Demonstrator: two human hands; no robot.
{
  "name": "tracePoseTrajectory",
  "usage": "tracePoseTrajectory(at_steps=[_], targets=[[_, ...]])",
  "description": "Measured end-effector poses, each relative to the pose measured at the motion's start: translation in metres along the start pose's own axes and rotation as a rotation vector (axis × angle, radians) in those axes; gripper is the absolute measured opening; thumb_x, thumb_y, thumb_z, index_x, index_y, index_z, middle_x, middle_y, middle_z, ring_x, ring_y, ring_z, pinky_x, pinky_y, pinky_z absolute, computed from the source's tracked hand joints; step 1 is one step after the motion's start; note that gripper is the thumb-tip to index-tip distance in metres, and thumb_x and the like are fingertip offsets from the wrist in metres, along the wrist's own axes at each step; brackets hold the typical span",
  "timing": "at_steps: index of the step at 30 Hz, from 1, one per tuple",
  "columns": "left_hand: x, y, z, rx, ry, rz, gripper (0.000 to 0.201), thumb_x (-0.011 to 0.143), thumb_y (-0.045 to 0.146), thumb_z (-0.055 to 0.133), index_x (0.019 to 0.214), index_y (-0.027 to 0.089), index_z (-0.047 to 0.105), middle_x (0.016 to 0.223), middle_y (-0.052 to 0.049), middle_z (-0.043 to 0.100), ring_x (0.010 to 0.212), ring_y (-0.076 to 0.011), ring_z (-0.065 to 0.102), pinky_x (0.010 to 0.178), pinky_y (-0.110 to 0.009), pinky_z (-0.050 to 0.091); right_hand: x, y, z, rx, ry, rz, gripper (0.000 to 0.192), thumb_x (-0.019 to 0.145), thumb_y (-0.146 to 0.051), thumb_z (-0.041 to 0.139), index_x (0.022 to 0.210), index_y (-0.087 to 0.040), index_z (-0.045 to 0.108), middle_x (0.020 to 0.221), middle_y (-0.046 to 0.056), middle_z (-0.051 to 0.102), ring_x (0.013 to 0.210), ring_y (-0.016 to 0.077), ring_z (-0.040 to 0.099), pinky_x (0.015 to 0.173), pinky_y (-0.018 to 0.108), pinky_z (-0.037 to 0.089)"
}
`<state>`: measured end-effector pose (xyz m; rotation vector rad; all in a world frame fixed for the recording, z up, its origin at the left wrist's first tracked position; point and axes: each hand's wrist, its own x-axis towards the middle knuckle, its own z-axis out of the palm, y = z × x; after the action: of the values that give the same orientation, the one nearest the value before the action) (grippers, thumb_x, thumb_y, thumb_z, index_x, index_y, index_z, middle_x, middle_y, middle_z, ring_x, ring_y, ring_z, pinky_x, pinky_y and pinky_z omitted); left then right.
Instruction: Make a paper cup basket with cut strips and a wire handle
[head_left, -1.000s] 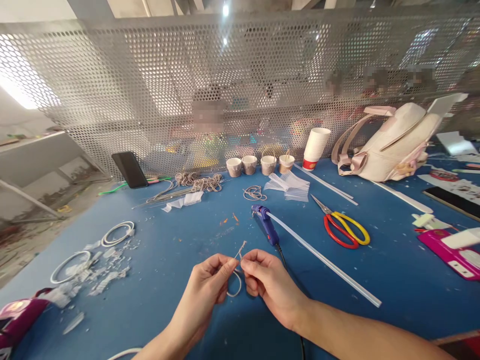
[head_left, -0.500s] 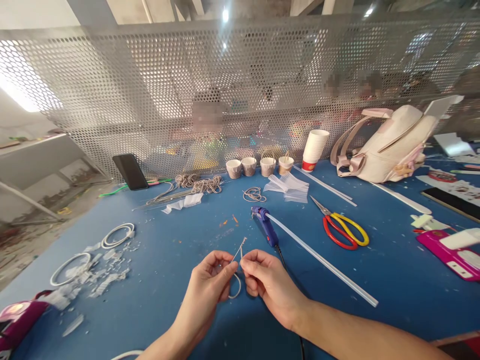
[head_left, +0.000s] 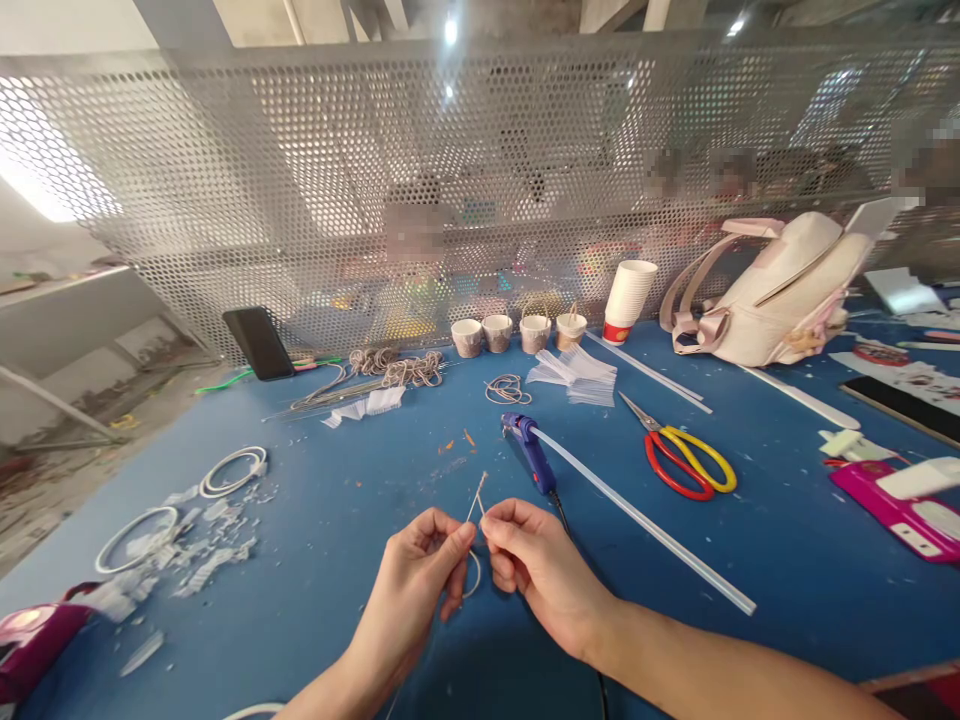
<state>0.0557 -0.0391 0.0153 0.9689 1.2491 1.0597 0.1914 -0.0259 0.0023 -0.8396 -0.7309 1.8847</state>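
A thin pale cord (head_left: pixel 478 490) is pinched between my two hands over the near middle of the blue table (head_left: pixel 337 560). My left hand (head_left: pixel 425 565) is closed on one strand, and my right hand (head_left: pixel 529 555) grips the other close beside it. Above the fingertips the two strands meet in a short twisted tip. Below, a loop of the cord curves between the hands. Just beyond my right hand lies a blue glue gun (head_left: pixel 531 455), a long clear glue stick (head_left: pixel 645 520) running from its back.
Scissors (head_left: pixel 679 460) with red and yellow handles lie to the right. Small cups (head_left: pixel 535 335), a paper cup stack (head_left: pixel 630 300) and a backpack (head_left: pixel 780 290) stand along the perforated screen (head_left: pixel 322 180). White rings (head_left: pixel 232 472) and scraps lie left, near a phone (head_left: pixel 259 343).
The twisted tip of the cord has shifted slightly left, and its strands now cross more evenly between my fingers. My left fingers have moved a little; both hands keep their pinch.
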Motion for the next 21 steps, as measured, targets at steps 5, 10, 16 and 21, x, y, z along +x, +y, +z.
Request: tracePoseTrajectory(at_steps=[5,10,16,21], targets=[[-0.0006,0.0008,0.0,-0.006,-0.017,0.029,0.034,0.075,0.045,0.067,0.063,0.017,0.052,0.038,0.007,0.049,0.03,-0.0042,0.038,0.036,-0.017,0.029,0.0004,0.0004,0.0008,0.0,-0.003,-0.002,0.025,0.07,-0.035,0.072,0.069,-0.017,0.055,0.054,-0.007,0.048,0.043,0.0051,0.038,0.046,0.023,0.027],[-0.0006,-0.0009,0.0017,-0.06,-0.049,0.012,0.032,0.073,0.045,0.068,0.066,0.017,0.054,0.043,0.006,0.052,0.032,-0.0086,0.047,0.034,-0.02,0.039,0.0011,0.0014,0.0,-0.012,0.01,-0.003,0.027,0.069,-0.038,0.073,0.07,-0.016,0.056,0.055,-0.007,0.049,0.043,0.0051,0.038,0.045,0.023,0.026],[0.0002,0.0,0.0023,-0.185,-0.11,-0.076,0.033,0.072,0.045,0.07,0.067,0.017,0.054,0.046,0.007,0.051,0.029,-0.0069,0.042,0.025,-0.018,0.038,0.0008,-0.0004,0.0011,0.003,0.024,-0.005,0.027,0.067,-0.038,0.073,0.068,-0.018,0.056,0.05,-0.008,0.045,0.043,0.0057,0.036,0.046,0.023,0.025],[0.0024,0.0011,0.0025,-0.292,-0.178,-0.13,0.029,0.073,0.043,0.069,0.072,0.017,0.055,0.044,0.006,0.052,0.028,-0.0052,0.038,0.025,-0.015,0.037,0.0003,-0.0019,0.0011,0.089,0.022,0.011,0.028,0.064,-0.035,0.076,0.066,-0.017,0.055,0.049,-0.009,0.039,0.043,0.0044,0.029,0.044,0.022,0.022]])
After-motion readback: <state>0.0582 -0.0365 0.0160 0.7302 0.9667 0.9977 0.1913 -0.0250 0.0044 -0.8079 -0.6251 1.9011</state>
